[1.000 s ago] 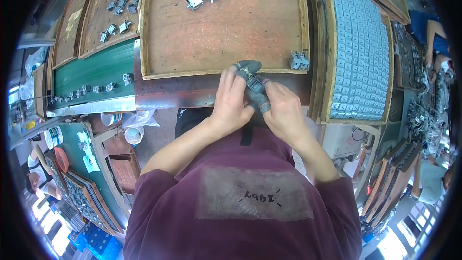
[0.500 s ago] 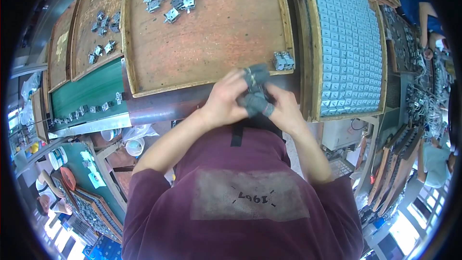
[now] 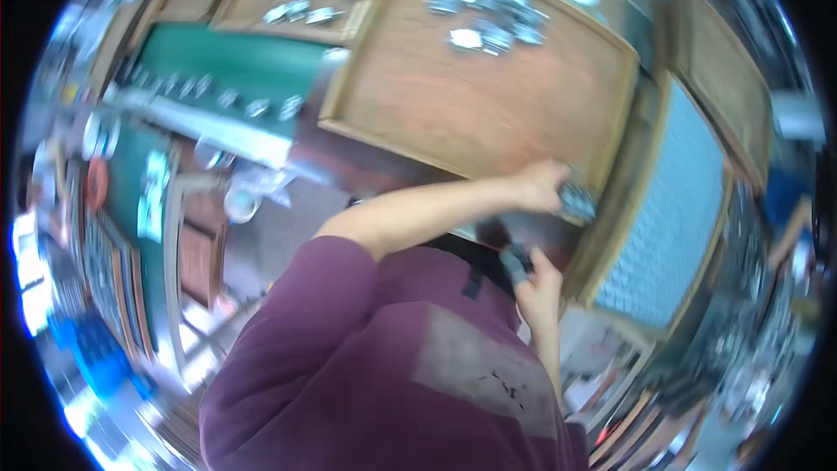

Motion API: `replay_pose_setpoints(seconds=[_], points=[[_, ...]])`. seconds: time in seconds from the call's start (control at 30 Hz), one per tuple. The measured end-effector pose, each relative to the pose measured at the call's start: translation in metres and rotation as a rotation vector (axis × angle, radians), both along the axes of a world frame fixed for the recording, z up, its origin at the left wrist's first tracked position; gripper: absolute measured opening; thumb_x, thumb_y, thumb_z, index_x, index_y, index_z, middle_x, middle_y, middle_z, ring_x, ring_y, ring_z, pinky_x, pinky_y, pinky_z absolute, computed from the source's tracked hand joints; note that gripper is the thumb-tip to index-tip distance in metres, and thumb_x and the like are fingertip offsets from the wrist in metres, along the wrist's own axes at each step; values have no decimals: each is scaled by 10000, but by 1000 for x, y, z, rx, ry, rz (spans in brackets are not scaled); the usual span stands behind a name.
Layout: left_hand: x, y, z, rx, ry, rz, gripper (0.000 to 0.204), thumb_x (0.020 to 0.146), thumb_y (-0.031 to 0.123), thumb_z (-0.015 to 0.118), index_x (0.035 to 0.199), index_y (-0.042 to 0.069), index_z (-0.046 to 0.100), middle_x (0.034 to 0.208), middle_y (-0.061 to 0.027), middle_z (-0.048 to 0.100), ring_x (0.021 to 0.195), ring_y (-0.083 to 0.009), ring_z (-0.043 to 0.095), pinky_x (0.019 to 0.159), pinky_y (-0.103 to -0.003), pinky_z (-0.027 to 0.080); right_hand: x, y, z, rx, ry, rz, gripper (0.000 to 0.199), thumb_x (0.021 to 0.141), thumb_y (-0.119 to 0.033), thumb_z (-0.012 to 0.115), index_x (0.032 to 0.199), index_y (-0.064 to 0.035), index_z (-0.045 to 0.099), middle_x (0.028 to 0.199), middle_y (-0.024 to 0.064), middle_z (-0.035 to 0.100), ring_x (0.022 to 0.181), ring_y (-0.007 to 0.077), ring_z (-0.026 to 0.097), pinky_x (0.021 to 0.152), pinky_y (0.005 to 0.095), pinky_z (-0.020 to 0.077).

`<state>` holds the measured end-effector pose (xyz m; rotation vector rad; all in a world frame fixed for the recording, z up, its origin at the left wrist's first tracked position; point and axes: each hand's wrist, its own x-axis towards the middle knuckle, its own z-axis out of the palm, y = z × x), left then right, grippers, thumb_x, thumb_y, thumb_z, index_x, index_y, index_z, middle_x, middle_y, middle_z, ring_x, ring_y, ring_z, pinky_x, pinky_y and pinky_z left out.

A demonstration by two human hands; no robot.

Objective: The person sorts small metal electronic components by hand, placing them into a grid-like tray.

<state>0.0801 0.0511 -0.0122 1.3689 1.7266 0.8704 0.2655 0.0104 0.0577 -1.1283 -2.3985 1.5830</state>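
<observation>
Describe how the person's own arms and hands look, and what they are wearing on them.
Both forearms are bare and there are no gloves on the left hand or the right hand. No watch or ring can be made out in this blurred view. The short sleeve of a maroon shirt covers the left upper arm; the shirt has a paler rectangular patch with dark marks.

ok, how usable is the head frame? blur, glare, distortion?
Head view: motion blur smears the whole picture, so the metal parts on the wooden tray are soft blobs; fisheye bends the tray edges and the scene sits tilted; blue-white glare blows out the lower left rim; the left hand and right hand are readable, but the small grey pieces they hold lack detail.
</observation>
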Motion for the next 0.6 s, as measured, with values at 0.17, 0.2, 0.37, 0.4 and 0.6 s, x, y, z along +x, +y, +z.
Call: replay_pose_setpoints(seconds=[0.17,0.2,0.37,0.4,0.6], points=[[-27,-138,29,382,-83,435,573,702,36,630,1266,88,548,1145,-179,492,1027,-391,551,865,-460,485,-30,-8,11,96,-111,163,195,925,-164,667,997,16,640,824,45,657,756,75,534,675,257,462],[-37,-172,22,441,50,617,587,704,61,666,1277,114,550,1154,-173,499,1037,-386,545,879,-456,474,-34,-10,5,106,-109,215,195,925,-164,667,997,16,640,824,45,657,756,75,534,675,257,462],[-98,-342,-16,413,258,1815,389,749,-40,579,1131,23,547,1079,-206,527,998,-398,526,883,-433,445,-86,-36,-13,161,-188,604,155,891,-120,665,988,0,652,845,139,671,742,202,622,691,322,501],[-109,-373,-37,429,90,1956,392,733,-70,543,1116,12,544,1089,-209,531,1017,-404,524,896,-441,440,-96,-41,-18,179,-176,693,142,866,-105,671,965,-5,653,881,187,670,770,286,672,714,359,516],[-183,-438,-163,-630,150,1872,637,727,274,762,1234,3,490,1282,-201,466,1195,-371,487,990,-449,452,-131,-62,-20,264,-322,836,155,904,-141,668,948,6,650,763,185,658,653,247,612,661,358,498]])
